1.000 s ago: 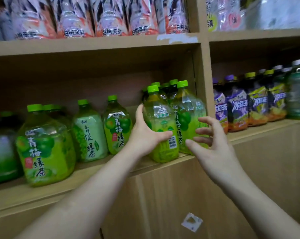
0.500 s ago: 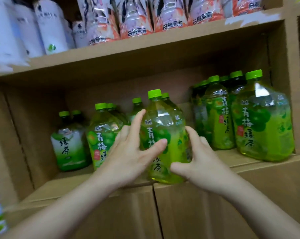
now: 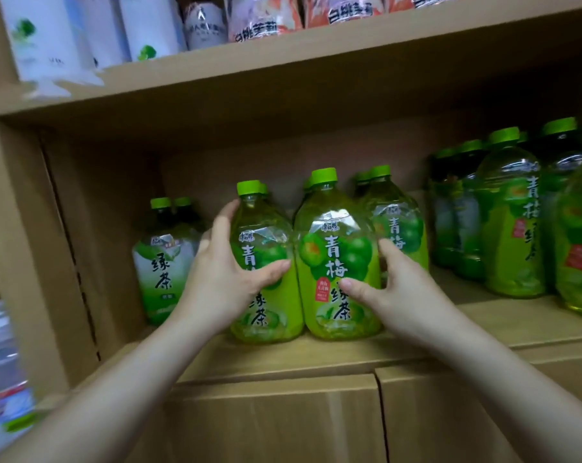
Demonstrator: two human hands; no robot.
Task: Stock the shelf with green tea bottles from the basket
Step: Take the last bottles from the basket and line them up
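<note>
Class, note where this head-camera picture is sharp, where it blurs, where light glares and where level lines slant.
Head view: sharp on the left front bottle and right front bottle, gripped by the left hand and right hand; glare on their clear shoulders; packets at the left edge and edge bottles on the right smear; the upper shelf board slants, with deep shadow beneath.

Green tea bottles [image 3: 339, 262] stand upright on the cardboard shelf [image 3: 316, 357].
</note>
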